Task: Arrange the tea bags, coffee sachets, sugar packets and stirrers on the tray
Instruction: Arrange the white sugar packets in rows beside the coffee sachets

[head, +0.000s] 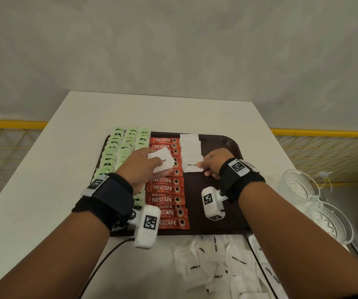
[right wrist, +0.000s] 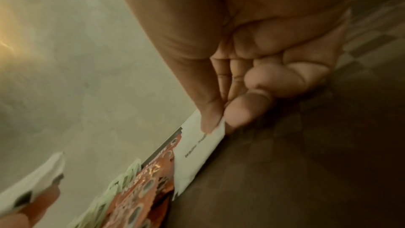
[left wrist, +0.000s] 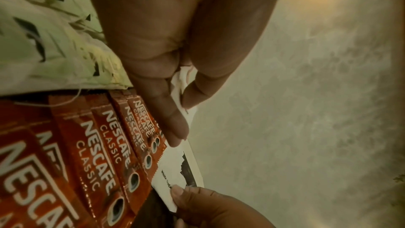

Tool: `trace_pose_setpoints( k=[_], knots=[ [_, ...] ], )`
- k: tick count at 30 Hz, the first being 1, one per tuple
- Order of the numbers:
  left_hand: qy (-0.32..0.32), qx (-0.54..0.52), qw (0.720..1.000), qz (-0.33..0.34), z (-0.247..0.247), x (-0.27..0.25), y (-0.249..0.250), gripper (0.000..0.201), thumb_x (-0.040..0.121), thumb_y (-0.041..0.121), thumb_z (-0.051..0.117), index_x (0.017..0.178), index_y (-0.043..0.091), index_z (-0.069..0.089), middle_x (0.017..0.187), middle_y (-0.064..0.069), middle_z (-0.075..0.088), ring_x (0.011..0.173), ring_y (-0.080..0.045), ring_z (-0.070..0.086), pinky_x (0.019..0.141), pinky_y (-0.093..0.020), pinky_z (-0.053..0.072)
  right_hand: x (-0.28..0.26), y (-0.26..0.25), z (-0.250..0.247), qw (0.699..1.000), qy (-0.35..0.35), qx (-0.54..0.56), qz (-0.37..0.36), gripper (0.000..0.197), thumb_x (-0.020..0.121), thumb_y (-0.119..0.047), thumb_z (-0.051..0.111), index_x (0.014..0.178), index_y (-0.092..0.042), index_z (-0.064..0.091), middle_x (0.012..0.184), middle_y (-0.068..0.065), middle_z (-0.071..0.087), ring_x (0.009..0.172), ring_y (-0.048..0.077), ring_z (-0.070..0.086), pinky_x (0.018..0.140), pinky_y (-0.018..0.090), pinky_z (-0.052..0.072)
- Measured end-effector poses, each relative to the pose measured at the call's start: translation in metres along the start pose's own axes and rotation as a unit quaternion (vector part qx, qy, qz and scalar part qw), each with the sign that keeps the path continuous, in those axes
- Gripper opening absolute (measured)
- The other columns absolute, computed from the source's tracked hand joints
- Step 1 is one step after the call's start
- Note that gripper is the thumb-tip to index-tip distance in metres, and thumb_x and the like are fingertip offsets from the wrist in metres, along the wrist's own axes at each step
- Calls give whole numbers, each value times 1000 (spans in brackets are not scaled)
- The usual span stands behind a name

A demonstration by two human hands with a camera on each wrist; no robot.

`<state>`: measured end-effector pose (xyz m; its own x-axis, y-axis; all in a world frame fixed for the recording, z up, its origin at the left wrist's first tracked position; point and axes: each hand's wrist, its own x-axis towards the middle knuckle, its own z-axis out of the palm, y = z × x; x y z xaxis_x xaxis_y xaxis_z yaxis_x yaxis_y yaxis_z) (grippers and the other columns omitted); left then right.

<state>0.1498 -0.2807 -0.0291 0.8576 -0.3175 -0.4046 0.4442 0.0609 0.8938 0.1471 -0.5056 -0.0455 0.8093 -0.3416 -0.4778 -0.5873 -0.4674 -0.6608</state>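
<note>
A dark brown tray (head: 222, 141) lies on the white table. On it stand columns of green tea bags (head: 117, 152), one column of red Nescafe coffee sachets (head: 166, 190) and a short column of white sugar packets (head: 190, 145). My left hand (head: 152, 162) hovers over the coffee column and grips a few sugar packets (head: 161, 161); the left wrist view shows thumb and fingers (left wrist: 173, 124) pinching white paper (left wrist: 179, 82). My right hand (head: 204, 167) pinches the right edge of the nearest sugar packet (head: 191, 167) in the column, low on the tray (right wrist: 285, 162).
Loose white sugar packets (head: 217, 260) lie heaped on the table in front of the tray. Two glass bowls (head: 301, 186) stand at the right, beside my right forearm. A black cable (head: 100, 266) runs under my left arm. A yellow railing (head: 324, 132) lies beyond the table.
</note>
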Motion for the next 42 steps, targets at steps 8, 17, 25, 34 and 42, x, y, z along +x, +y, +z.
trace_pose_setpoints(
  k=[8, 17, 25, 34, 42],
  knots=[
    [-4, 75, 997, 31, 3, 1, -5, 36, 88, 1, 69, 121, 5, 55, 120, -16, 63, 93, -29, 73, 60, -24, 59, -12, -11, 0, 996, 45, -11, -73, 31, 88, -43, 66, 83, -12, 62, 75, 3, 62, 64, 14, 55, 65, 30, 51],
    [26, 68, 996, 42, 17, 6, -7, 32, 91, -2, 64, 121, -2, 53, 118, -14, 60, 76, -11, 71, 59, -18, 57, -21, 2, 2, 978, -59, 175, -101, 12, 83, -9, 74, 89, -10, 65, 76, 7, 68, 58, 11, 60, 49, 21, 46],
    [61, 163, 984, 36, 7, 6, -10, 22, 101, 8, 46, 121, 11, 55, 115, -12, 64, 95, -25, 69, 81, -38, 60, -11, 19, -7, 999, -10, 33, -12, 20, 84, -19, 74, 100, -9, 66, 79, 5, 68, 53, 9, 54, 46, 22, 41],
    [49, 223, 968, 106, 6, -3, -13, 17, 94, 7, 62, 111, 7, 62, 110, -8, 69, 93, -20, 68, 71, -26, 58, -20, 0, -5, 993, 56, -27, -101, 29, 87, -40, 68, 91, -11, 64, 79, 1, 63, 68, 14, 56, 70, 31, 52],
    [8, 226, 966, 125, 22, -11, -11, 21, 94, 10, 62, 116, 9, 62, 108, -9, 66, 91, -19, 66, 67, -24, 58, -37, 0, 3, 984, -67, 35, -160, 20, 83, -21, 75, 97, -10, 68, 87, 6, 71, 72, 12, 66, 62, 25, 49]
  ],
)
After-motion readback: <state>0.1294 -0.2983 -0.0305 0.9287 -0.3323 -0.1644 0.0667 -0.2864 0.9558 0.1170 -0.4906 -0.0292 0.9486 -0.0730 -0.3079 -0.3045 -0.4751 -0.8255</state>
